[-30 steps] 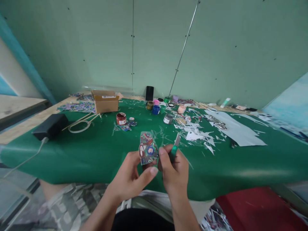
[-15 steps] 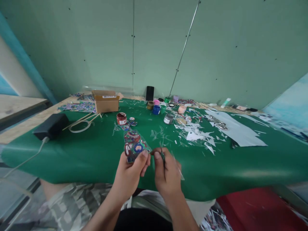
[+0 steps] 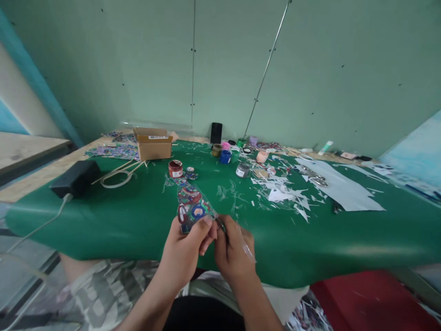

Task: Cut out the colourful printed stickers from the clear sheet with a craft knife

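My left hand (image 3: 184, 252) pinches a small colourful printed cut-out (image 3: 192, 207) with round red and blue motifs, held over the near edge of the green mat (image 3: 120, 220). My right hand (image 3: 232, 252) is closed around a slim craft knife (image 3: 225, 232), its tip meeting the cut-out's right edge beside my left thumb. A thin clear strip (image 3: 248, 252) hangs from the right hand's fingers. Both hands touch at the fingertips.
A red paint jar (image 3: 175, 168), a blue jar (image 3: 225, 156) and other small pots stand mid-table. White paper scraps (image 3: 282, 193) and a large white sheet (image 3: 339, 186) lie right. A cardboard box (image 3: 153, 143), a tape ring (image 3: 113, 180) and a black adapter (image 3: 74, 178) sit left.
The cut-out swung left and lower in my left hand. My right hand turned the knife from blade-up to pointing at the cut-out's edge and closed in on the left hand.
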The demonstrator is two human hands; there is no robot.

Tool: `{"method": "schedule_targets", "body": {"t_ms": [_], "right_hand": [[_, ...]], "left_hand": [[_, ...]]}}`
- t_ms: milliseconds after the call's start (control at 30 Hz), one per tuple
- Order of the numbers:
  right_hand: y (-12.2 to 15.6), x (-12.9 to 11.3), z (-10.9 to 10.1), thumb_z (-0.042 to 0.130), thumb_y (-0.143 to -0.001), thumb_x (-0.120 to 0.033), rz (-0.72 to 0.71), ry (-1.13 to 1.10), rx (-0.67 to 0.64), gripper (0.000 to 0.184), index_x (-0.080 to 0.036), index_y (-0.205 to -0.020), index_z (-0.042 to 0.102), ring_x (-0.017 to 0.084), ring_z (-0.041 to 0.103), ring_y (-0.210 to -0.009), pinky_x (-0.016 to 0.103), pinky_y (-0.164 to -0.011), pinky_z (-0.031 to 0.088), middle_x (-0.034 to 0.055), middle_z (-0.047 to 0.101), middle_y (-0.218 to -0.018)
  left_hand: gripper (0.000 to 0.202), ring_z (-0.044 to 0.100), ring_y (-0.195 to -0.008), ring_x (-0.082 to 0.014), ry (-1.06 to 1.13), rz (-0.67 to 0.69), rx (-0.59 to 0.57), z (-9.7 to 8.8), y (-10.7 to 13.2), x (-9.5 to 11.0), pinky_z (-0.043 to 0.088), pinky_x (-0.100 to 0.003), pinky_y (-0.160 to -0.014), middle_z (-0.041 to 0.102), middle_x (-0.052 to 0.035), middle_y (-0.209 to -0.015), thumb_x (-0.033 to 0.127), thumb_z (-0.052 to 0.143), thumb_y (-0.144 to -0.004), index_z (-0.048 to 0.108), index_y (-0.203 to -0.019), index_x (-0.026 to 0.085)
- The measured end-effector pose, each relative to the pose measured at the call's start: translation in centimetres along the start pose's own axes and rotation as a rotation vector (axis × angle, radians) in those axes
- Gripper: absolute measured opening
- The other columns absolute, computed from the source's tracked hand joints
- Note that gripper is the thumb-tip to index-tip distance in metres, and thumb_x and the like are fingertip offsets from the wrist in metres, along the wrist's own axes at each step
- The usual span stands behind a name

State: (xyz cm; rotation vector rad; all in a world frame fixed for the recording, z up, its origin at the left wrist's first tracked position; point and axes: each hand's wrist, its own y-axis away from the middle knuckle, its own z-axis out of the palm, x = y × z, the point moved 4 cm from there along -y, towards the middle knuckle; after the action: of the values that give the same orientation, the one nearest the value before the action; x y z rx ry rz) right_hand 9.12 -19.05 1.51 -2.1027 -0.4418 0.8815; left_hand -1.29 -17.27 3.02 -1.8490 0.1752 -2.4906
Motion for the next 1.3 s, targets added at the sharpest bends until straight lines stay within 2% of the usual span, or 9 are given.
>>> {"method": "schedule_targets", "body": {"t_ms": [267, 500, 667, 833, 1067, 1300], "right_hand": [[0.1, -0.1, 0.0, 0.037, -0.095, -0.017, -0.032, 0.000, -0.002, 0.022, -0.018, -0.094, 0.059, 0.013, 0.064, -0.057, 0.020, -0.056, 0.044, 0.0015, 0.068, -0.067], [-0.2, -0.5, -0.2, 0.037, -0.093, -0.013, -0.079, 0.087, 0.027, 0.021, -0.017, -0.094, 0.058, 0.014, 0.064, -0.053, 0.022, -0.050, 0.041, 0.0032, 0.069, -0.067], [-0.1, -0.3, -0.1, 0.036, -0.092, -0.013, -0.044, 0.062, 0.012, 0.022, -0.017, -0.094, 0.058, 0.014, 0.064, -0.053, 0.021, -0.051, 0.042, 0.0023, 0.069, -0.066], [-0.1, -0.1, -0.1, 0.036, -0.092, -0.012, -0.026, -0.001, -0.025, 0.023, -0.018, -0.094, 0.058, 0.013, 0.065, -0.055, 0.020, -0.053, 0.044, 0.0009, 0.069, -0.067], [-0.1, 0.0, 0.0, 0.037, -0.093, -0.014, -0.036, -0.115, -0.030, 0.022, -0.021, -0.093, 0.057, 0.014, 0.063, -0.051, 0.020, -0.051, 0.045, -0.0015, 0.065, -0.061], [0.1, 0.0, 0.1, 0.038, -0.094, -0.015, -0.031, -0.122, -0.017, 0.020, -0.021, -0.086, 0.055, 0.013, 0.060, -0.048, 0.021, -0.049, 0.044, -0.0028, 0.061, -0.057]], "left_hand": [[0.031, 0.035, -0.038, -0.0065, -0.034, -0.005, 0.013, 0.0, 0.3, 0.4, 0.027, -0.021, -0.040, 0.041, 0.0052, -0.041, 0.029, 0.061, -0.074, 0.046, -0.048, 0.019], [0.034, 0.031, -0.038, -0.0066, -0.115, 0.009, -0.085, -0.1, 0.4, 0.0, 0.024, -0.023, -0.043, 0.036, 0.0066, -0.039, 0.027, 0.052, -0.082, 0.046, -0.050, 0.020], [0.032, 0.032, -0.039, -0.0068, -0.130, 0.033, -0.132, 0.3, 0.5, 0.5, 0.025, -0.023, -0.043, 0.037, 0.0065, -0.041, 0.027, 0.052, -0.081, 0.045, -0.050, 0.020], [0.033, 0.032, -0.037, -0.0061, -0.123, -0.014, -0.194, 0.2, 0.6, 0.3, 0.027, -0.022, -0.043, 0.038, 0.0066, -0.039, 0.028, 0.052, -0.081, 0.046, -0.050, 0.019], [0.031, 0.030, -0.028, -0.0042, -0.030, -0.141, -0.185, 0.0, 0.4, -0.7, 0.020, -0.020, -0.035, 0.038, 0.0079, -0.033, 0.033, 0.055, -0.080, 0.049, -0.053, 0.019], [0.033, 0.029, -0.027, -0.0030, 0.040, -0.118, -0.162, 0.0, 0.4, -0.9, 0.019, -0.018, -0.034, 0.038, 0.0085, -0.033, 0.036, 0.055, -0.084, 0.050, -0.056, 0.018]]}}
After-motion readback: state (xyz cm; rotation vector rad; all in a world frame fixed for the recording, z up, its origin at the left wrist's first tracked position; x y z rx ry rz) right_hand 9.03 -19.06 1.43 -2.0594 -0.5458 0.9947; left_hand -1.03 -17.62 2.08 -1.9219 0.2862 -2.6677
